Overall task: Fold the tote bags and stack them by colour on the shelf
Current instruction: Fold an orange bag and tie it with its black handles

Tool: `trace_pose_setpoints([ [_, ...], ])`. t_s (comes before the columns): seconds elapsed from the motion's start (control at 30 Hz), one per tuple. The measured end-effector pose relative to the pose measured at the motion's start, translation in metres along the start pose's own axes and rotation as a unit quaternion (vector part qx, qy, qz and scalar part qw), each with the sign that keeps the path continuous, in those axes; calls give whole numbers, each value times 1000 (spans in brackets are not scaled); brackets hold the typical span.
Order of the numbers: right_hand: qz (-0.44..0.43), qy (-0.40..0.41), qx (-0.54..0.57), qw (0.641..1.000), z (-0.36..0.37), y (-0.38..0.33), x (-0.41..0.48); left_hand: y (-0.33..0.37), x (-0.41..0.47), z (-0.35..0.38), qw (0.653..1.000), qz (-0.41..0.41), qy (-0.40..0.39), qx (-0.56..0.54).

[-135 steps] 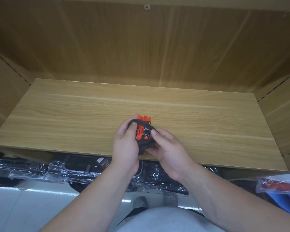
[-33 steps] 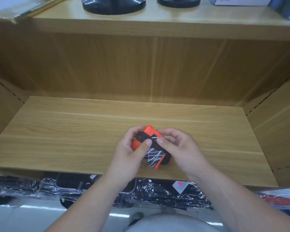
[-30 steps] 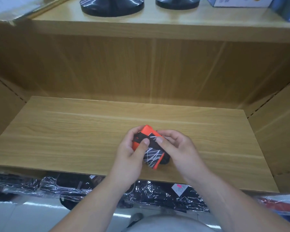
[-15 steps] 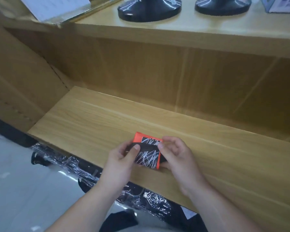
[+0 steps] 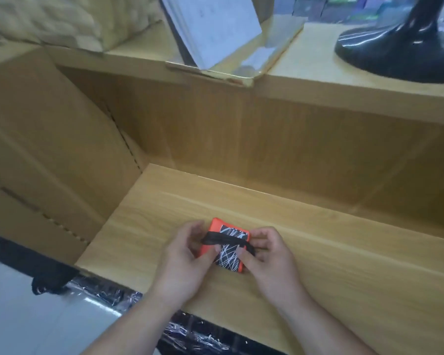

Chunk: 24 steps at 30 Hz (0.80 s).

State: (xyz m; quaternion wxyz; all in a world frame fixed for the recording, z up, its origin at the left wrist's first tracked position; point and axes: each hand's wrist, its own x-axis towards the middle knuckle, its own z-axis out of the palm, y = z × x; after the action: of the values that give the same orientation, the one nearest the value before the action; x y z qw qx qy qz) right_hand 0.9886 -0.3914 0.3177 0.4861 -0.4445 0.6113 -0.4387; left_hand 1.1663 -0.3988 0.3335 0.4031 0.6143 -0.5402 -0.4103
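Note:
A small folded tote bag (image 5: 228, 257), orange with a black panel of white scribble lines, sits just above the wooden shelf board (image 5: 318, 252) near its front edge. A black strap runs across its top. My left hand (image 5: 182, 262) pinches the bag's left side and the strap end. My right hand (image 5: 269, 260) pinches its right side, thumb on the patterned panel. Whether the bag touches the board is hidden by my fingers.
The shelf's left side wall (image 5: 49, 162) and back panel (image 5: 267, 139) close in the bay. On the shelf above stand a black glossy stand base (image 5: 400, 49), a tilted white card (image 5: 210, 29) and a beige knitted item (image 5: 49, 19). Plastic-wrapped dark goods (image 5: 190, 334) lie below.
My view has swung left and up, and the bag has moved left along the shelf with both hands on it. The bundle went from a loose wad to a flat packet with the strap across it.

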Motion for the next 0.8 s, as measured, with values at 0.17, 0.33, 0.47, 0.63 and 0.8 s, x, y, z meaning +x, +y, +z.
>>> trace_pose_setpoints([
  [0.17, 7, 72, 12, 997, 83, -19, 45, -35, 46, -76, 949, 201, 7, 241],
  [0.33, 12, 99, -5, 995, 142, -37, 91, -62, 74, -106, 899, 246, -68, 356],
  [0.47, 24, 70, -41, 996, 176, -57, 117, -65, 99, -112, 901, 214, -52, 375],
  [0.63, 44, 12, -19, 999, 201, -77, 136, -66, 126, -124, 897, 163, -60, 406],
  [0.8, 34, -27, -61, 997, 202, -85, 143, -73, 137, -129, 902, 168, -53, 395],
])
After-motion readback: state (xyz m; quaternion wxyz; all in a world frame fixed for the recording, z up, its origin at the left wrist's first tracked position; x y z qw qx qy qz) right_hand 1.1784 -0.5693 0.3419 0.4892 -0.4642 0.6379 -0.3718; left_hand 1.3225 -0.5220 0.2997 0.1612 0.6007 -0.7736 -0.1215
